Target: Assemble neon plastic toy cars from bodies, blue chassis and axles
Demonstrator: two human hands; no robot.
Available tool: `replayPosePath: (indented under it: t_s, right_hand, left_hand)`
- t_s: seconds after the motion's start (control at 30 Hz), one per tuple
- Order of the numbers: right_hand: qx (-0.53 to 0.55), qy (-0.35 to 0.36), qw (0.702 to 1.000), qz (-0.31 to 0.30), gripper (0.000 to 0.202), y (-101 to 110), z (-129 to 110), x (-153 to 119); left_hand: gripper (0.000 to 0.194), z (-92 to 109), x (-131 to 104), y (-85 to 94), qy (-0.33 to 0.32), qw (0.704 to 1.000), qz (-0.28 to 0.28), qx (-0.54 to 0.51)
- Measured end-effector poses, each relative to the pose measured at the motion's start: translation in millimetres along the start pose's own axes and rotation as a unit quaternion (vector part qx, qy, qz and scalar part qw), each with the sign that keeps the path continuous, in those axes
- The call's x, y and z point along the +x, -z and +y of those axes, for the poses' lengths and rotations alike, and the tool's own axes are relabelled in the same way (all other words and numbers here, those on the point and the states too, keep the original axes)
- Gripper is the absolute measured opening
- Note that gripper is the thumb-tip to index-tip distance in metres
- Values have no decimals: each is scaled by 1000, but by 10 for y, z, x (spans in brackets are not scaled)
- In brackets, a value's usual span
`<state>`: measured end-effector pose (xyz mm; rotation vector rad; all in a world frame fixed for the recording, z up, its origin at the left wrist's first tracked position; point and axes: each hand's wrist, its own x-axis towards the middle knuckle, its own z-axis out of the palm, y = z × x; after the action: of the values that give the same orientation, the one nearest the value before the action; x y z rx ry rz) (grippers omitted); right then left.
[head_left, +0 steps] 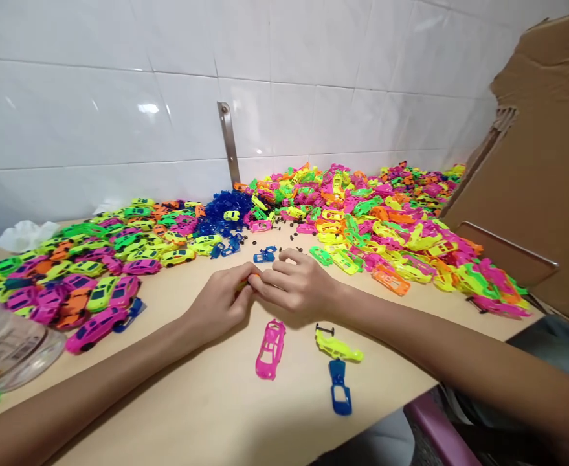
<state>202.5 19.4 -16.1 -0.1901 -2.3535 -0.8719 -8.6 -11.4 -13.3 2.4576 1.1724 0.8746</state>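
My left hand (222, 299) and my right hand (298, 282) meet above the middle of the table. Their fingers are closed around a small orange toy car part (254, 277), mostly hidden by the fingertips. Just in front of my hands lies a pink toy car body (270, 349). To its right are a yellow car piece (338, 347) with a black wheel axle (325, 329) at one end, and a blue plastic insert (340, 390). Beyond my right hand sit another blue insert (265, 254) and several loose black wheels and axles (291, 250).
Assembled toy cars (133, 249) crowd the left side. Blue inserts (222, 212) are heaped at the back, and colourful car shells (362, 207) pile up on the right. A clear plastic container (12, 349) stands at left front. Cardboard (536, 175) rises at right; a tiled wall (187, 116) is behind.
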Motion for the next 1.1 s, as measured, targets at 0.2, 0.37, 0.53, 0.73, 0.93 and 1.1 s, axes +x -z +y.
replayPosePath:
  t_s: [0.2, 0.37, 0.53, 0.73, 0.93, 1.1]
  right_hand:
    - [-8, 9, 1000, 10, 23, 21, -31, 12]
    - [-40, 3, 999, 21, 24, -5, -72, 22]
    - [-66, -22, 998, -6, 28, -12, -92, 40]
    - [-27, -42, 999, 0, 32, -31, -26, 17]
    - [66, -133, 988, 43, 33, -72, 63, -23]
    - [83, -175, 980, 34, 33, -65, 74, -56]
  left_hand:
    - [15, 38, -9, 21, 6, 1000, -3, -28]
    - [15, 17, 22, 23, 21, 998, 11, -58]
    - [19, -3, 63, 23, 42, 992, 7, -117]
    - [23, 11, 55, 43, 43, 985, -2, -166]
    - [28, -82, 77, -2, 94, 969, -3, -229]
    - [32, -148, 118, -25, 131, 935, 0, -328]
